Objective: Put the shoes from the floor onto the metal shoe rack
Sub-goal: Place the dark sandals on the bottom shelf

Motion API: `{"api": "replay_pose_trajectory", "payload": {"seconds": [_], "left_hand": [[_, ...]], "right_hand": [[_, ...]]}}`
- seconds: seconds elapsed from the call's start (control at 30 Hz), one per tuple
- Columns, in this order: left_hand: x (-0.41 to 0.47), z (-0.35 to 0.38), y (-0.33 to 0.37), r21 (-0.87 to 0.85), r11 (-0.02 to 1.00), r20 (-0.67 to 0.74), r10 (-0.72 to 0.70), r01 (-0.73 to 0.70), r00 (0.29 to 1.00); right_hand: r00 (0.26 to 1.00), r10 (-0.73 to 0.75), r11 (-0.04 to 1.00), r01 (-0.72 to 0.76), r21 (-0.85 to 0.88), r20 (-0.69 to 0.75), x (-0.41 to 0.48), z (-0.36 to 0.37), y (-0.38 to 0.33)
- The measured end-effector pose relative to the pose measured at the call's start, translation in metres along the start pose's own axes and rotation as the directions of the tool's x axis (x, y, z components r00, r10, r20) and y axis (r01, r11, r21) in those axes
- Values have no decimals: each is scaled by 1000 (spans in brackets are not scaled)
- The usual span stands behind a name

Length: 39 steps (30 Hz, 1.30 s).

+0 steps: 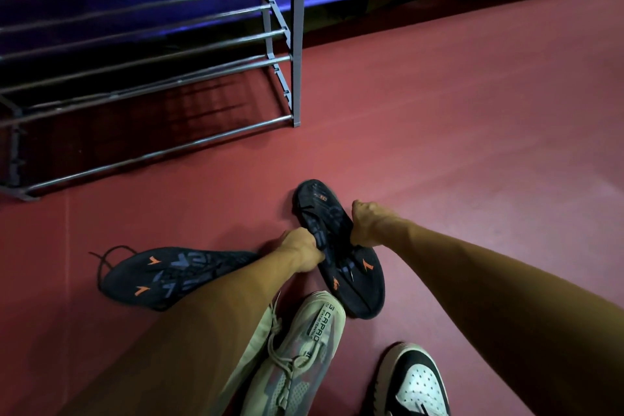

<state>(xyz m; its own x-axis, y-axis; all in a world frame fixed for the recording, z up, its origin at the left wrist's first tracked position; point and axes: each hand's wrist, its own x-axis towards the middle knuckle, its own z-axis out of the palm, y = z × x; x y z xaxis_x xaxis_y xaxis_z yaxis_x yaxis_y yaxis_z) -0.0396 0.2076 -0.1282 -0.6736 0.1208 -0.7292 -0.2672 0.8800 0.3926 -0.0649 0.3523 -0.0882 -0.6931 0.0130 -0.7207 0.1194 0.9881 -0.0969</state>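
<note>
Beige "CAPAO" sneaker (pixel 297 358) beside black shoe (pixel 358 280)

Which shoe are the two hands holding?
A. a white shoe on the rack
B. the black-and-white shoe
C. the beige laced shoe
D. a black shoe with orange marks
D: the left hand and the right hand both clasp the black shoe with orange marks.

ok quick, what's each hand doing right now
left hand: gripping the black shoe with orange marks
right hand: gripping the same shoe, on its other side
</note>
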Motion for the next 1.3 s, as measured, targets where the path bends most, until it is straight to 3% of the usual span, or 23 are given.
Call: {"api": "replay_pose_trajectory", "payload": {"seconds": [0.2,0.37,0.57,0.73,0.87,1.03,1.2,1.3], "left_hand": [[-17,-34,-6,18,1000,-79,4,-3,997],[-40,-79,-25,-81,997,-170,-18,4,985],[-82,-135,-50,-7,1000,-235,11,-13,972],[-128,-186,-85,-53,998,-309,25,-43,951],[-151,-219,-131,-248,961,-388,18,-123,922],[-170,-247,-175,-535,827,-435,-94,-173,895],[-172,-269,-207,-657,731,-463,-201,-183,863],[-165,-282,-227,-730,653,-497,-306,-201,812]], "right_hand": [[997,-10,1000,10,-6,80,-4,-32,-18],[997,-68,997,68,28,24,-20,-60,-48],[983,-181,979,179,98,11,-46,-92,-108],[960,-279,938,280,205,-36,-72,-116,-151],[919,-388,854,388,346,-73,-81,-122,-190],[857,-467,690,508,515,-219,-80,-111,-252],[813,-464,552,576,603,-351,-66,-107,-316],[790,-467,415,592,691,-396,-57,-108,-342]]}}
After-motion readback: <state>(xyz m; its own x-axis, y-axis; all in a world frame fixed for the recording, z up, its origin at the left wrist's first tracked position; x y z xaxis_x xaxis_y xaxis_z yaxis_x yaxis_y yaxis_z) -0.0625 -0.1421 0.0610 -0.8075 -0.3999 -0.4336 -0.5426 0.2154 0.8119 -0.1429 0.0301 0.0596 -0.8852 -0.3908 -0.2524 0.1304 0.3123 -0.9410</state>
